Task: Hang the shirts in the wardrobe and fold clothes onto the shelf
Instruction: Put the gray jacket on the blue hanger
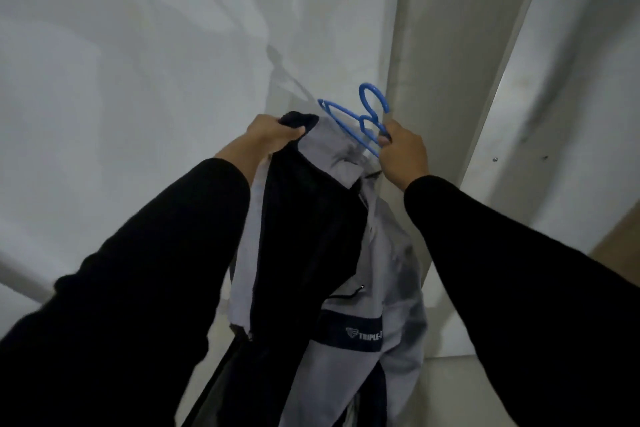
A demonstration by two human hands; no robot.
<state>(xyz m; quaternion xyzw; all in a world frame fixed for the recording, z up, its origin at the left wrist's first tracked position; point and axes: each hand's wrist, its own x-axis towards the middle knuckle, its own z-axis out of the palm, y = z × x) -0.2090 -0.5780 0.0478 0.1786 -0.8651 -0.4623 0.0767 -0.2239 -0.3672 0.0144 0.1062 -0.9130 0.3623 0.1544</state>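
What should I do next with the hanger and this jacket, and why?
Probably slide the hanger's free arm into the shoulder your left hand holds. The right hand grips the blue hanger near its neck, and one arm seems tucked into the grey jacket, while the other end sticks out bare above the collar, so the garment does not look seated yet.

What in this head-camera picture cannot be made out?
- Wardrobe rail and shelf: outside the head view.
- Printed word on the grey and black garment: cut short by a fold.
- Garment's hem: cut off by the bottom edge.
- Blue hanger: its far arm is hidden inside the collar, its near end under the right hand.
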